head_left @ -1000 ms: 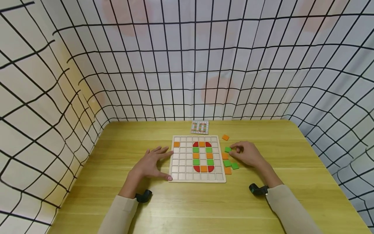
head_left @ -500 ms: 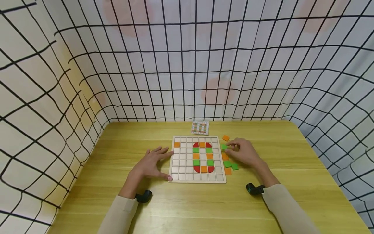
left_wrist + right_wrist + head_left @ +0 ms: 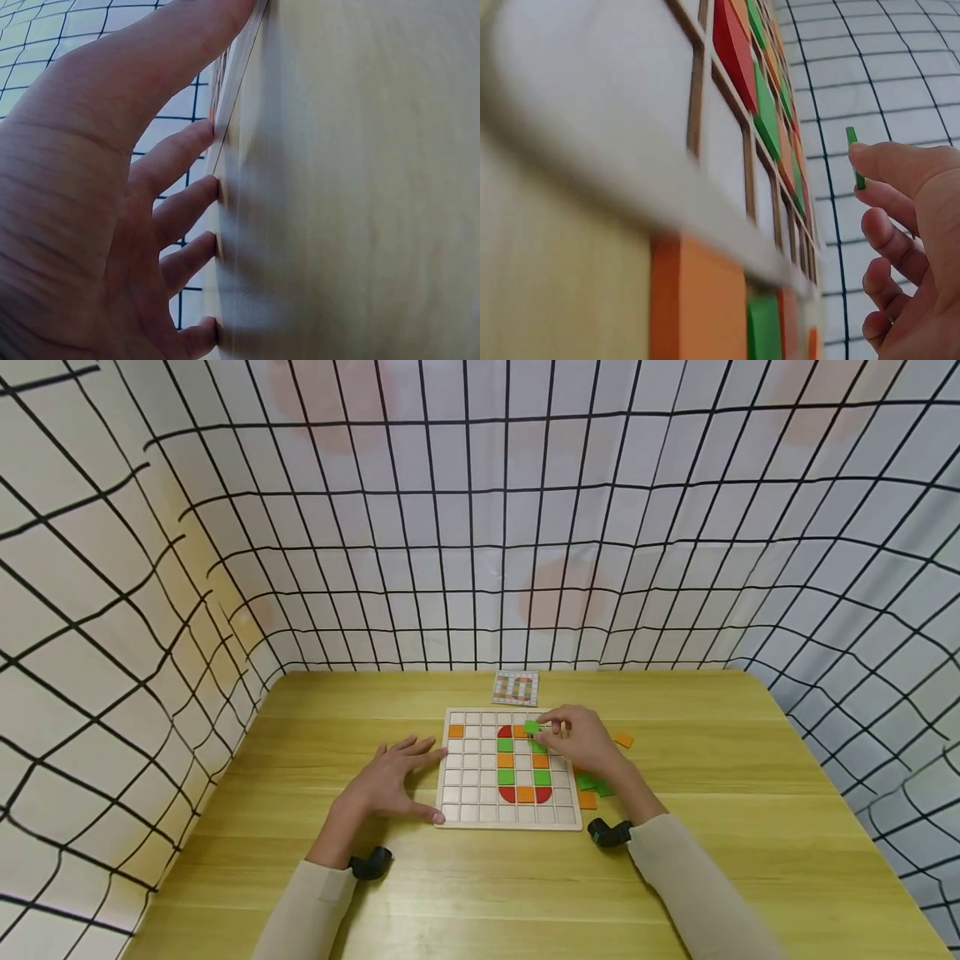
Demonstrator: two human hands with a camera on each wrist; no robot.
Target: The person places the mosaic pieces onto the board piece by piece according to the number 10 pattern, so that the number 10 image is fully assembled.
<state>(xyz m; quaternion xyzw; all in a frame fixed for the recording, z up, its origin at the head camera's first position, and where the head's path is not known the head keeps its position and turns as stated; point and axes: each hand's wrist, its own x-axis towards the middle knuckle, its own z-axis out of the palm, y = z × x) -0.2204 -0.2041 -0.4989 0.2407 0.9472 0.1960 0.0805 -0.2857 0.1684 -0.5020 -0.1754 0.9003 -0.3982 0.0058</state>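
Lying flat on the table is a wooden grid board. Red, orange and green tiles form a ring in its right half, and a lone orange tile sits near its upper left corner. My right hand pinches a green square tile between thumb and index finger above the ring's top right, apart from the board in the right wrist view. Fingers spread, my left hand rests at the board's left edge, thumb at the near corner and index finger farther up. The ring's top right tile is mostly hidden.
A small pattern card lies behind the board. Along the board's right side are loose green tiles and an orange tile, partly under my right arm. Another orange tile lies farther right. Gridded curtain surrounds the table.
My right hand has carried the green tile leftward from beside the board to above its upper right part. An orange tile now shows right of that hand. The left hand stays put.
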